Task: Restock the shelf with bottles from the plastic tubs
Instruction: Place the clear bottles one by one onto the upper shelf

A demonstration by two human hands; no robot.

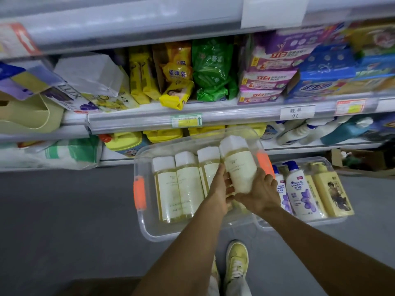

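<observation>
Head view: the task appears to be at an early stage. The left hand [220, 189] and right hand [259, 194] together hold one white-capped cream bottle [238, 165] above the clear plastic tub [142, 221] on the floor. Three like bottles [181, 184] remain inside. The right-hand tub [333, 221] of shampoo bottles looks untouched. The tub's far rim lies close under the shelf edge [213, 120].

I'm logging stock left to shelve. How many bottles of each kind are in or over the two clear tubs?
Pale yellow bottles with white caps lying in the left tub: 3
Same kind, held by both hands over that tub: 1
White bottles with blue pumps, right tub: 2
Yellow bottles, right tub: 2
Total: 8
</observation>
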